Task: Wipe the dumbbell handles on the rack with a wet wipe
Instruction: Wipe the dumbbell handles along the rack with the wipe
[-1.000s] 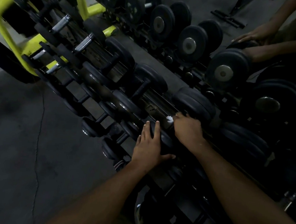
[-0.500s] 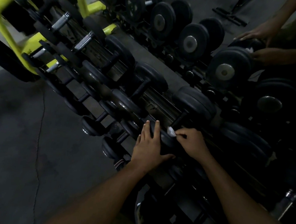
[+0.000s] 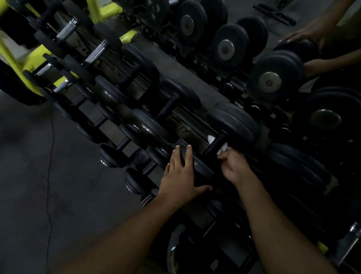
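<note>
A: What's nearest?

B: Two bare forearms reaching up from six o'clock. The left hand (image 3: 180,175) lies flat, fingers straight and a little spread, on the near black weight plate (image 3: 201,167) of a dumbbell, thumb stretched toward three o'clock.

A: And the right hand (image 3: 235,165)?

B: Just at three o'clock of the left, fingers curled, pinching a white wet wipe (image 3: 222,149). The wipe goes round the dark dumbbell handle (image 3: 214,144); a bit of white shows on the handle's far side too.

A: Where does that handle sit?

B: Near the middle of the view, on the black rack (image 3: 188,129), which slants from ten o'clock down to four. The handle runs toward one o'clock to its far plate (image 3: 234,121).

A: Farther out?

B: Smaller dumbbells with chrome handles (image 3: 95,52) at ten o'clock, by a yellow-green frame (image 3: 6,47). A cracked grey floor (image 3: 34,169) at eight o'clock. A second row of round dumbbells (image 3: 224,45) at twelve o'clock. At two o'clock another person's hands (image 3: 300,35) rest on a dumbbell; their grip is too dim to tell.
</note>
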### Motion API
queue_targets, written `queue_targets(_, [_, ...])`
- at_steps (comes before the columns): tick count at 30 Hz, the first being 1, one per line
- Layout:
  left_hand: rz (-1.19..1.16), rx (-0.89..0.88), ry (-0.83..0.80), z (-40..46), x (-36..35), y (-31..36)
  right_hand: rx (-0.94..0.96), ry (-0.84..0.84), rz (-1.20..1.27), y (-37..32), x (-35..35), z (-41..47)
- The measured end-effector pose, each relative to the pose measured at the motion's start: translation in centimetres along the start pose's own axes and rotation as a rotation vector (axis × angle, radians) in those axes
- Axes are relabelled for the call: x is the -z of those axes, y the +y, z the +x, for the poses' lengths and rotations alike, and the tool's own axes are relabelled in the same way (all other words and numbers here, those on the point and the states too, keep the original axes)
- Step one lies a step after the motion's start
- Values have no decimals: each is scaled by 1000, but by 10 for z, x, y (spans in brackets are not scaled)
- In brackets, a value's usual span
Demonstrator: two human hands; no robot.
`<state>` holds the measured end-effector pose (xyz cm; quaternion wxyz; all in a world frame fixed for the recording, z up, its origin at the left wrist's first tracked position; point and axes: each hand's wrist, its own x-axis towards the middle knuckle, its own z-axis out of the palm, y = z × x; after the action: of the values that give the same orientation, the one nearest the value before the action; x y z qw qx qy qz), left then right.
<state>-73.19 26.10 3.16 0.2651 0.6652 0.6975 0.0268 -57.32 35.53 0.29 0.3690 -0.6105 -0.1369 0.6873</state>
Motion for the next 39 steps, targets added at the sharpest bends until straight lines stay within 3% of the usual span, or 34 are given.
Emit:
queue_targets(2, [5, 0, 6, 0, 0, 0, 29, 34, 34, 4, 1, 6])
queue_targets(6, [12, -2, 7, 0, 1, 0, -1, -109, -232, 3, 1, -15])
queue_targets(10, [12, -5, 1, 0, 2, 0, -57, -63, -412, 5, 4, -14])
queue_targets(15, [12, -5, 0, -1, 3, 1, 17, -102, -17, 5, 2, -5])
queue_targets(20, [16, -7, 8, -1, 2, 0, 83, 186, 292, 2, 0, 12])
queue_targets(24, [14, -8, 13, 0, 2, 1, 114, 213, 393, 8, -6, 14])
queue_targets(35, [-18, -7, 8, -1, 3, 0, 364, 214, 52, 13, -14, -6])
queue_targets(39, [-18, -9, 12, -1, 1, -1, 435, 245, -255, 18, -21, -9])
